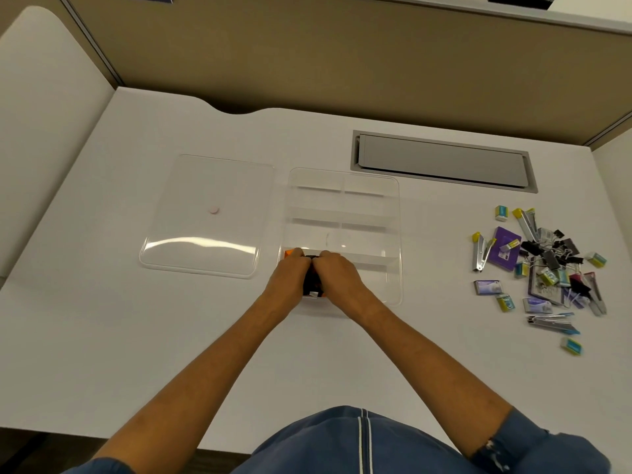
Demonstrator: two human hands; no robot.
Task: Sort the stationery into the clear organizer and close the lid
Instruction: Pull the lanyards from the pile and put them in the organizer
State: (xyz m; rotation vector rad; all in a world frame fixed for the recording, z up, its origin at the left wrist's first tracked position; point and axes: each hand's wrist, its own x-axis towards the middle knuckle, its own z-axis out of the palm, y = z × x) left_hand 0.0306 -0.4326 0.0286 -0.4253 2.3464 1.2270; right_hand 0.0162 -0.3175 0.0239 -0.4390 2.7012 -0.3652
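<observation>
The clear organizer (393, 213) sits open at the middle of the white desk, with several divided compartments. Its clear lid (208, 186) lies flat to the left, apart from it. My left hand (289, 273) and my right hand (337, 273) meet over the organizer's near-left compartment, both closed around a black and orange item (312, 284) that is mostly hidden by my fingers. An orange corner (289, 253) shows beyond my left fingers. A heap of stationery (543, 268) lies at the right: staplers, black binder clips, erasers and small boxes.
A grey cable hatch (444, 162) is set into the desk behind the organizer. A beige partition (342, 63) closes the far edge. A loose eraser (571, 346) lies nearest me at the right. Bare desk spreads in front of the organizer.
</observation>
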